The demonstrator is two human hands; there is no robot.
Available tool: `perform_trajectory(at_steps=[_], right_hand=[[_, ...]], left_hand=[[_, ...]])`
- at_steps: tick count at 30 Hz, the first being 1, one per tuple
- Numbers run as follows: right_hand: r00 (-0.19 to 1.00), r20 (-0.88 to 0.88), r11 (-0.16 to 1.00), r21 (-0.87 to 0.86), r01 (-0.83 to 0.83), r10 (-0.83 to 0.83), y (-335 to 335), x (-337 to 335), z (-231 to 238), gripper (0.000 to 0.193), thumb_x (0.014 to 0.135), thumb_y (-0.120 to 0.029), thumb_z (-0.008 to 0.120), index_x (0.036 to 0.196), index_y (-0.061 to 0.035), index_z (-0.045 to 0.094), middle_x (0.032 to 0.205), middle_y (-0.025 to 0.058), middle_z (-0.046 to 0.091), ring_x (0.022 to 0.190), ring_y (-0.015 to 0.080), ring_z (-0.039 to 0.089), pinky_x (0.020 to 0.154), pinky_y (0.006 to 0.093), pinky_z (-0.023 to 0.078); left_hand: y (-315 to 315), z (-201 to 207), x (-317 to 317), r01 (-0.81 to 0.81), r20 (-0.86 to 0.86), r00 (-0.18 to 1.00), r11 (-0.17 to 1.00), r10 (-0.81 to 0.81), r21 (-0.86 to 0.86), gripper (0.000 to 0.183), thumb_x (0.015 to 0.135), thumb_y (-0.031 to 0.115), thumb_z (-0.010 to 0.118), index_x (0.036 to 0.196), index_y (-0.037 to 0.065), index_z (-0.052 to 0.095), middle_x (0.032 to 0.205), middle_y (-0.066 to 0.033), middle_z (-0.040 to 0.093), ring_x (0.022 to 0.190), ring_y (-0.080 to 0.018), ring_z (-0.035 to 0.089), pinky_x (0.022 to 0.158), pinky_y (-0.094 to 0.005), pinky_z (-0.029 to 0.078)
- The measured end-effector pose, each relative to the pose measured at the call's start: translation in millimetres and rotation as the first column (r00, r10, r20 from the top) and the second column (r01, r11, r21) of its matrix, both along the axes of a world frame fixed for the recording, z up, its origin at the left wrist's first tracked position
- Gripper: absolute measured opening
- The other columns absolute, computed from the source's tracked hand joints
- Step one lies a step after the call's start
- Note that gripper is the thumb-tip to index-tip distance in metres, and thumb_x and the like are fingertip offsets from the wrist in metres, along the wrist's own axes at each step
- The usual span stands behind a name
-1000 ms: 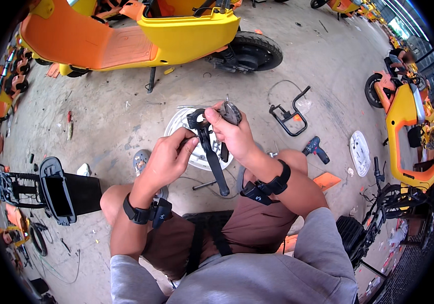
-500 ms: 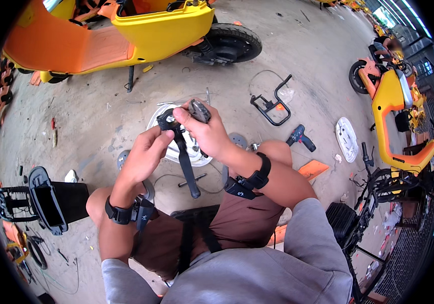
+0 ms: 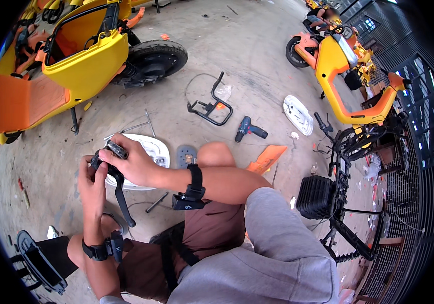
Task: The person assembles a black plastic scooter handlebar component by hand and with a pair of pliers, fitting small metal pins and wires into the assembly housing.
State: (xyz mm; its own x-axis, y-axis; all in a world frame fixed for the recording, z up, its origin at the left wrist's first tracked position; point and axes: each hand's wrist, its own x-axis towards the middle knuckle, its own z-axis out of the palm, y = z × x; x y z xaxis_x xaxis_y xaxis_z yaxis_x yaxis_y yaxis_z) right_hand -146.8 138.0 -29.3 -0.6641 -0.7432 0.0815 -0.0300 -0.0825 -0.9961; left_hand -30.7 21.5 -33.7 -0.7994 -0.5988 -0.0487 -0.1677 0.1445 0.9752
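My left hand point(image 3: 92, 190) is closed with its fingertips round the top end of a black brake lever point(image 3: 120, 195), whose long blade hangs down toward my knees. My right hand point(image 3: 138, 164) is curled round a dark grey, metallic-looking piece point(image 3: 118, 149) that sticks out above the fist; its exact kind does not show. The right thumb presses near the lever's clamp end, so the two hands almost touch. Below and behind them a white plastic cover point(image 3: 162, 152) lies on the floor, partly hidden by my right hand.
Beyond lie a T-shaped rod point(image 3: 148, 123), a black tubular frame point(image 3: 220, 121), a cordless drill point(image 3: 250, 129) and another white cover point(image 3: 298, 115). An orange panel point(image 3: 266, 161) is beside my right knee. Yellow scooters point(image 3: 88, 61) stand at left and right. A person point(image 3: 319, 19) sits far off.
The view has swung to the right, so the hands and floor items appear farther left. Both hands keep their holds on the lever and the grey piece.
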Motion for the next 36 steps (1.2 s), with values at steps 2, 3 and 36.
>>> perform_trajectory(at_steps=[2,3,36], right_hand=[[1.000,-0.007,1.000,-0.013,0.021,-0.021,0.9,-1.7,-0.2,0.031,0.093,-0.031,0.066,0.087,-0.0029,0.054,0.073,-0.0001,0.051,0.070,0.0099,0.044,0.065,0.0284,0.040],[1.000,-0.008,0.999,-0.030,0.023,-0.023,0.7,-3.1,0.3,0.031,0.093,-0.031,0.066,0.087,-0.0029,0.054,0.073,-0.0001,0.051,0.071,0.0096,0.045,0.065,0.0281,0.040],[0.998,0.040,0.999,0.018,-0.045,0.044,-3.2,5.5,-5.9,0.029,0.094,-0.031,0.065,0.095,-0.0025,0.059,0.076,0.0011,0.055,0.072,0.0096,0.047,0.069,0.0264,0.041]], left_hand=[[7.6,11.3,-2.9,0.021,-0.005,1.000,0.998,-0.021,0.053,0.020,0.090,0.011,0.064,0.104,0.003,0.052,0.073,0.0015,0.054,0.067,-0.0047,0.047,0.058,-0.0219,0.037],[5.5,7.6,-3.0,0.067,-0.069,0.995,0.997,-0.065,0.031,0.030,0.086,0.010,0.068,0.108,0.003,0.049,0.076,0.0006,0.057,0.069,-0.0051,0.049,0.060,-0.0221,0.039],[0.7,0.1,-9.1,0.076,-0.050,0.995,0.972,-0.090,-0.224,0.048,0.075,0.024,0.079,0.116,0.004,0.064,0.082,-0.0097,0.067,0.072,-0.0162,0.062,0.069,-0.0314,0.051]])
